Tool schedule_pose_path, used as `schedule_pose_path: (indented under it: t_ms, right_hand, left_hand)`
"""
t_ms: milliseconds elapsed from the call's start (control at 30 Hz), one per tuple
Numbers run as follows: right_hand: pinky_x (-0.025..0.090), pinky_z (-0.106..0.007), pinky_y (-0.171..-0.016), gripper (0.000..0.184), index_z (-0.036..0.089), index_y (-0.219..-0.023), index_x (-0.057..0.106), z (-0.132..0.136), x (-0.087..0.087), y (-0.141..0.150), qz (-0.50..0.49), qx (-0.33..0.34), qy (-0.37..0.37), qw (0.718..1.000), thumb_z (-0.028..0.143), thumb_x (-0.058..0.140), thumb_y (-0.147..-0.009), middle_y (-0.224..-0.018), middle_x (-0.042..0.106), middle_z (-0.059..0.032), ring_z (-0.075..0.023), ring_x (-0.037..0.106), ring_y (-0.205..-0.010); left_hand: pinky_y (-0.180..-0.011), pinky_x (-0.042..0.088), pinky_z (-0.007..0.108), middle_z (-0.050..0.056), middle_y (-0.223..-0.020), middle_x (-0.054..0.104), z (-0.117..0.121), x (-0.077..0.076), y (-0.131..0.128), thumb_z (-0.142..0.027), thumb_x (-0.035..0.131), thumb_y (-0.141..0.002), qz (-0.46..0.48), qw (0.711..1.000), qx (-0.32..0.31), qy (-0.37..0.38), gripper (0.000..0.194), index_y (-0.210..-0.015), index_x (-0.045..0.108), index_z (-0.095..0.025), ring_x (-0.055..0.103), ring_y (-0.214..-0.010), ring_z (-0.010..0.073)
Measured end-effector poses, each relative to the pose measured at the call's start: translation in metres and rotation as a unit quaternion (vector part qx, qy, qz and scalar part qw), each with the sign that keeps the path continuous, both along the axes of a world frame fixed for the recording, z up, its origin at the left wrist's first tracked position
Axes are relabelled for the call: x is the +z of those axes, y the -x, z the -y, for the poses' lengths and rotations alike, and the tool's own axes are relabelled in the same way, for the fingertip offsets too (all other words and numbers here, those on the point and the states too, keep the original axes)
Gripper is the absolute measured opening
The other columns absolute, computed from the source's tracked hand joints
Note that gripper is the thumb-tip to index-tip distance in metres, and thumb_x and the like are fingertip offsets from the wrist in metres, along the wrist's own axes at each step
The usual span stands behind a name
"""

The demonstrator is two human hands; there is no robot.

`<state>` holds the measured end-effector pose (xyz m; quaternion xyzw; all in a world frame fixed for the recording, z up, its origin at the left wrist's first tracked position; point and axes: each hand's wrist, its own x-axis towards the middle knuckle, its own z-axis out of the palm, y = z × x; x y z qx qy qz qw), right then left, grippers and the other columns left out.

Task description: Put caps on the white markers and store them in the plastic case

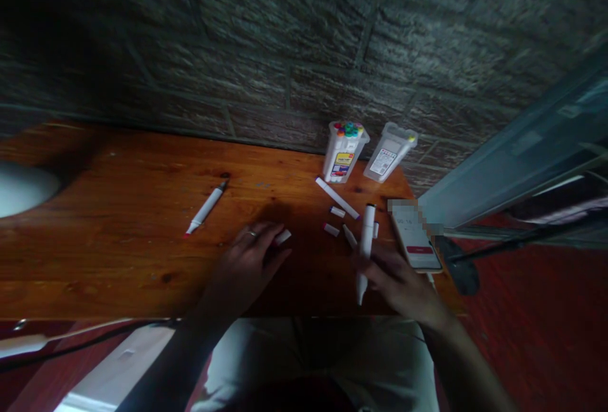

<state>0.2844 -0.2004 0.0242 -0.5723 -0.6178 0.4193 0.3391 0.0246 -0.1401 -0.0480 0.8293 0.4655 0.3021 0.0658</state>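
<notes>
Between the thumb and fingers of my left hand (249, 260) is a small white marker cap (284, 237); a ring shows on one finger. My right hand (396, 276) grips a white marker (367, 228), its dark end up and its bare tip pointing down toward the table edge. Just beyond that hand lie loose caps, a white one (337, 212) and one with a reddish-purple end (331, 230). Another uncapped marker (349, 237) lies partly behind the held one. A purple-ended marker (336, 198) rests farther back. Left of my left hand is a white marker (207, 208) with a red end.
Near the wall stand a clear case of coloured markers (342, 156) and a second case (387, 154) with a yellow-ended marker. A phone (414, 238) lies at the wooden table's (118, 228) right edge. At far left is a white rounded object (26, 189).
</notes>
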Motion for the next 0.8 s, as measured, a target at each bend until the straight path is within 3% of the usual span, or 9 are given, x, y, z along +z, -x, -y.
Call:
schedule_pose_path:
  t_ms: [167,333,433,500,600,667,733,800]
  right_hand:
    - [0.05,-0.019,-0.056,0.015,0.023,-0.074,0.069,0.002,0.019,0.01,-0.011,0.162,0.067,0.984,0.029,0.061,-0.086,-0.07,0.068,0.0035,-0.0108,0.062,-0.063]
    - [0.041,-0.018,-0.049,0.012,0.018,-0.068,0.067,0.005,0.02,0.011,-0.064,0.179,0.215,0.958,0.027,0.065,-0.076,-0.061,0.062,0.003,-0.0087,0.053,-0.055]
    - [0.034,-0.016,-0.046,0.018,0.014,-0.073,0.068,0.007,0.014,0.005,-0.093,0.196,0.322,0.921,0.032,0.07,-0.071,-0.06,0.057,0.004,-0.006,0.047,-0.052]
    - [0.031,-0.015,-0.045,0.028,0.013,-0.072,0.065,0.009,0.01,0.002,-0.1,0.231,0.355,0.9,0.041,0.073,-0.07,-0.059,0.054,0.0052,-0.0045,0.043,-0.051]
    - [0.027,-0.015,-0.042,0.05,0.014,-0.064,0.057,0.016,0.005,0.002,-0.076,0.316,0.379,0.866,0.061,0.066,-0.078,-0.056,0.047,0.0063,-0.0031,0.036,-0.048]
    - [0.026,-0.016,-0.04,0.054,0.016,-0.063,0.055,0.026,0.002,0.002,-0.041,0.362,0.402,0.84,0.066,0.059,-0.082,-0.054,0.046,0.0064,-0.0032,0.035,-0.045]
    - [0.028,-0.016,-0.039,0.05,0.017,-0.062,0.056,0.042,0.002,-0.003,0.003,0.358,0.375,0.855,0.061,0.061,-0.084,-0.051,0.047,0.0064,-0.0039,0.038,-0.042]
    - [0.031,-0.018,-0.04,0.047,0.018,-0.059,0.058,0.061,0.007,-0.016,0.035,0.311,0.3,0.901,0.056,0.064,-0.084,-0.048,0.047,0.0062,-0.0053,0.041,-0.041]
  left_hand:
    - [-0.113,0.042,0.043,0.013,-0.148,0.052,0.016,0.04,-0.006,-0.038,0.055,-0.098,-0.054,0.985,-0.158,-0.038,0.058,-0.15,0.039,-0.018,0.049,-0.134,0.027]
    - [-0.102,0.052,0.038,0.011,-0.138,0.061,0.018,0.063,-0.013,-0.034,0.049,-0.101,-0.04,0.98,-0.177,-0.084,0.048,-0.146,0.043,-0.017,0.058,-0.125,0.0243]
    - [-0.093,0.055,0.034,0.01,-0.124,0.069,0.018,0.068,-0.011,-0.03,0.048,-0.102,-0.035,0.972,-0.204,-0.11,0.036,-0.135,0.055,-0.017,0.066,-0.112,0.0224]
    - [-0.087,0.056,0.035,0.009,-0.114,0.072,0.023,0.071,-0.012,-0.026,0.048,-0.102,-0.062,0.963,-0.24,-0.103,0.028,-0.124,0.062,-0.017,0.069,-0.103,0.0226]
    - [-0.073,0.056,0.032,0.005,-0.091,0.074,0.04,0.07,-0.018,-0.021,0.055,-0.097,-0.113,0.933,-0.339,-0.044,0.014,-0.1,0.067,-0.016,0.069,-0.082,0.0214]
    - [-0.064,0.052,0.029,0.002,-0.077,0.071,0.056,0.063,-0.02,-0.022,0.058,-0.094,-0.093,0.914,-0.394,0.02,0.013,-0.086,0.066,-0.018,0.066,-0.069,0.0182]
    - [-0.057,0.047,0.026,0.0,-0.066,0.067,0.069,0.054,-0.015,-0.029,0.057,-0.095,-0.033,0.915,-0.389,0.097,0.021,-0.078,0.065,-0.021,0.06,-0.059,0.0147]
    - [-0.054,0.044,0.026,0.0,-0.059,0.062,0.078,0.046,0.0,-0.038,0.05,-0.097,0.002,0.934,-0.328,0.141,0.031,-0.077,0.067,-0.022,0.056,-0.054,0.014]
